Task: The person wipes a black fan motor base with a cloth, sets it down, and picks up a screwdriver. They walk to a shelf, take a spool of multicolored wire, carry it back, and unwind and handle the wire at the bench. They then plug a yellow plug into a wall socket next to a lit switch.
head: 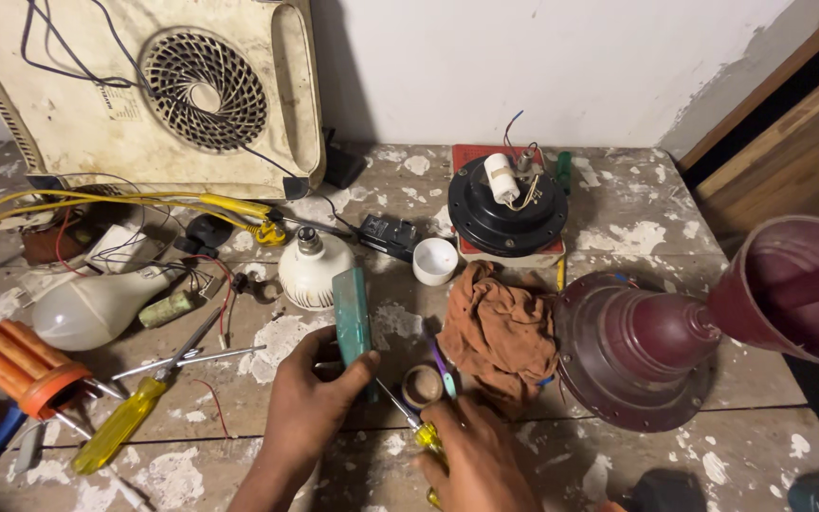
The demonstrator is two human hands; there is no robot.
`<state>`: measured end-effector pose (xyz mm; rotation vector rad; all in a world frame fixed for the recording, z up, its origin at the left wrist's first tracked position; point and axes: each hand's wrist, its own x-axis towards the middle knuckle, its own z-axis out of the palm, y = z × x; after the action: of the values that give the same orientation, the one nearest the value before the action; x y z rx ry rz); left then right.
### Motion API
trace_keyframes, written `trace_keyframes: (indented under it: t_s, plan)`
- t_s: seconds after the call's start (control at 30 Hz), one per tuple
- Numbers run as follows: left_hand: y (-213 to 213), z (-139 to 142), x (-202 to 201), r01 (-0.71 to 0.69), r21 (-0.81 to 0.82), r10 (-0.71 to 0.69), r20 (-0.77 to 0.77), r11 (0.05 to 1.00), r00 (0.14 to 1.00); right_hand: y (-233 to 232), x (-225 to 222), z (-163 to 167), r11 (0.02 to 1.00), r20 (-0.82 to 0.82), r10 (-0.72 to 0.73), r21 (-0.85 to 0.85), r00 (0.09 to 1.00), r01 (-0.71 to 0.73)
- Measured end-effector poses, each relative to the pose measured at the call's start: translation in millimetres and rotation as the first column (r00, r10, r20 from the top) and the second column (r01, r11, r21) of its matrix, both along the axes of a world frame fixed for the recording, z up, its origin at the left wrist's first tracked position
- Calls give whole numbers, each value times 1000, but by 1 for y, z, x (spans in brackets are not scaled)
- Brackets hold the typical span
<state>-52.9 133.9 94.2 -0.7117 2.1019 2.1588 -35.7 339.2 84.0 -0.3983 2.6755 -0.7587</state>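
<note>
Gripping one teal block (353, 318), the left hand (310, 398) closes; the right hand (476, 455) clasps one yellow-handled screwdriver (419, 427).

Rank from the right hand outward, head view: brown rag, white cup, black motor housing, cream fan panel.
From the right hand:
1. Brown rag, just above it, center.
2. White cup, beyond the rag, slightly left.
3. Black motor housing, farther back toward the wall.
4. Cream fan panel, far back left, leaning on the wall.
</note>
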Motion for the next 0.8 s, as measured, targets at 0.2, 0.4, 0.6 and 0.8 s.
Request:
trace_keyframes:
  t_s: [0.2,0.4,0.6,0.8]
  plan:
    - [1,-6,4,44,-10,-43,19,999,999,8,8,-1,983,-127,-180,-48,976,175]
    - [4,-18,4,58,3,-58,30,998,998,32,2,-5,891,-67,-413,-237,908,387]
    - [7,-31,-2,-61,-167,38,-136,984,990,52,-6,-41,751,133,-437,-491,889,442]
    - [16,-23,-9,-193,-633,87,-195,750,977,63,-3,-61,588,337,-389,-625,857,513]
